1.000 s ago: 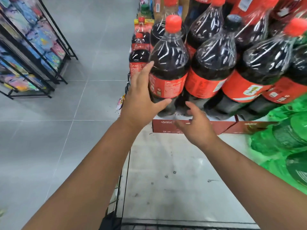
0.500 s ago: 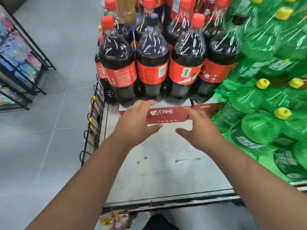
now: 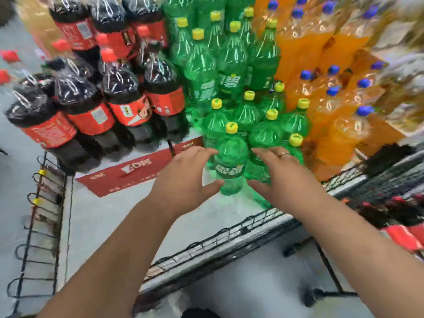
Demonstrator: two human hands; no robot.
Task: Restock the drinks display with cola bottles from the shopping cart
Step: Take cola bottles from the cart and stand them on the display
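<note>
Cola bottles, dark plastic with red labels and caps, stand on a red cardboard tray at the left of the pale grey display shelf. I judge the restock partly done, because blurred red-labelled shapes, probably more cola, lie in the black wire cart at the right. My left hand and right hand hold nothing; the fingers are spread wide at both sides of a green plastic bottle with yellow cap, touching or not I cannot tell, and grey floor lies at the left.

Four cola bottles front the left, more blurred behind! Thirteen yellow caps top the green bottles at centre; orange bottles, upper right, too blurred to count.
</note>
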